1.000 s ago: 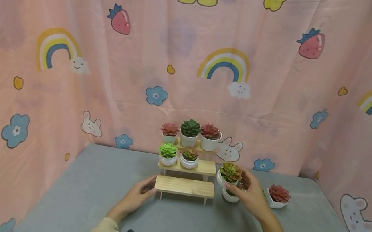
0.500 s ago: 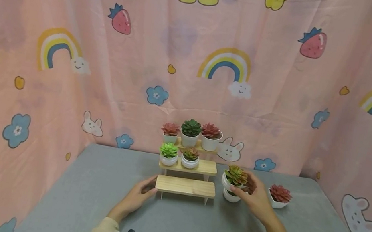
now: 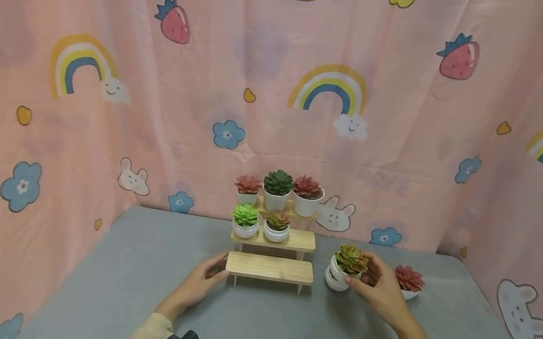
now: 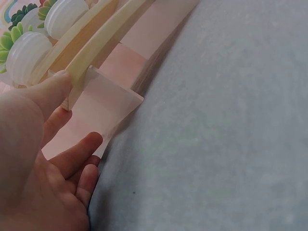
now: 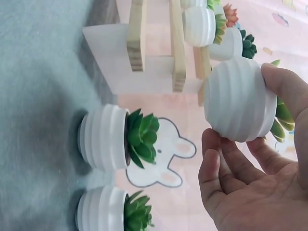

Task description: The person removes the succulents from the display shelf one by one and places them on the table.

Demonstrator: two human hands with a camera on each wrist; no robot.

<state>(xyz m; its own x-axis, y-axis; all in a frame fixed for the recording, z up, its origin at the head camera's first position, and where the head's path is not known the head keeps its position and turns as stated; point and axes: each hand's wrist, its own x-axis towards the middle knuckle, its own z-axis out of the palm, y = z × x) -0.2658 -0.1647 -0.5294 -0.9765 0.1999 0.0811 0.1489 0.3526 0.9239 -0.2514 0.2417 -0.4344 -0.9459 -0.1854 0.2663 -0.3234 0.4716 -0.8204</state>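
My right hand [image 3: 382,291] holds a potted succulent [image 3: 352,260] with green-and-reddish leaves, its ribbed white pot [image 5: 238,101] pinched between thumb and fingers. The pot is off the table, to the right of a three-tier wooden display stand [image 3: 270,268]. Another ribbed white pot [image 3: 336,280] sits below it, partly covered in the head view. At the stand's lowest tier, my left hand [image 3: 197,282] grips the left end of the board [image 4: 103,45], thumb on top and a finger underneath. The lowest board carries nothing.
The middle tier bears a bright green succulent [image 3: 245,220] and a brownish one [image 3: 277,225]; three more stand on the top tier. A red succulent [image 3: 410,279] is partly behind my right hand. In the right wrist view, two green-leaved pots [image 5: 103,137] stand on the grey table [image 5: 38,144].
My right hand has moved to the right, away from the stand, carrying the potted succulent. The left hand keeps its grip on the board. The head view has shifted slightly.
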